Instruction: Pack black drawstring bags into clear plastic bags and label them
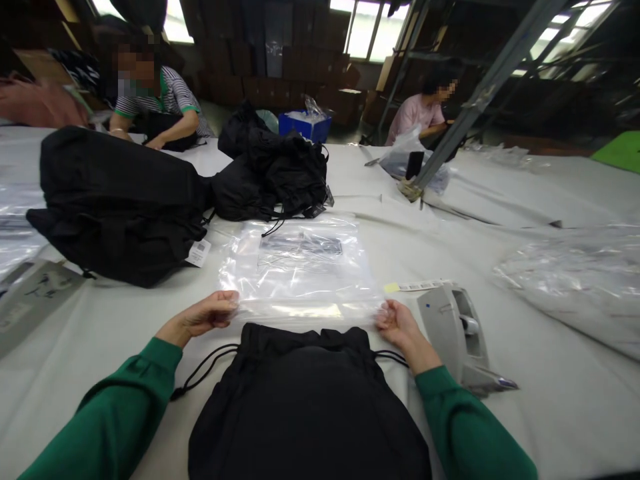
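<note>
A clear plastic bag with dark print lies flat in front of me. My left hand pinches its near left corner, and my right hand grips the near right corner, so the near edge is stretched between them. Directly below that edge lies a black drawstring bag, its gathered top facing the plastic. Black cords stick out at both sides of its top, close to my wrists. Beside my right hand rests a grey label dispenser with a strip of labels behind it.
Larger black bags and a heap of black bags lie beyond on the white table. Clear plastic is piled at right. A metal post slants down to the table. Two people sit across, near a blue bin.
</note>
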`<state>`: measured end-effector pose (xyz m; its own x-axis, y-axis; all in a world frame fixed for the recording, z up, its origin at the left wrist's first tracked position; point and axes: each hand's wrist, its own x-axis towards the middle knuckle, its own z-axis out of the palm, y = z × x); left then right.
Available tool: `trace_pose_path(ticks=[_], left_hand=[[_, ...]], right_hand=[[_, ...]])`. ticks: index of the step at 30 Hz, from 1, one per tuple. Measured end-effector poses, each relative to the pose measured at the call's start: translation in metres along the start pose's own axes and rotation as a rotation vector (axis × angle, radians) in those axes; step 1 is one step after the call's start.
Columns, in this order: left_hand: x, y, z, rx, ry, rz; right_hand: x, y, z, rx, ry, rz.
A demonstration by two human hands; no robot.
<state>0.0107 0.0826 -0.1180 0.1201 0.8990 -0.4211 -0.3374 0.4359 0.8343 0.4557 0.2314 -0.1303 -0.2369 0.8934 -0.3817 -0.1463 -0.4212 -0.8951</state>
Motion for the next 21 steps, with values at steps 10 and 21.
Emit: trace_pose_path(ticks=[10,21], left_hand=[[0.025,-0.002,-0.004,1.644,-0.113,0.612],[-0.014,-0.068,0.003,1.335,0.126,0.274]], right_hand=[[-0.017,-0.011,-0.009,-0.492,0.064,-0.538],[-0.094,0.051,-0.006,-0.899,0.017,-0.387]])
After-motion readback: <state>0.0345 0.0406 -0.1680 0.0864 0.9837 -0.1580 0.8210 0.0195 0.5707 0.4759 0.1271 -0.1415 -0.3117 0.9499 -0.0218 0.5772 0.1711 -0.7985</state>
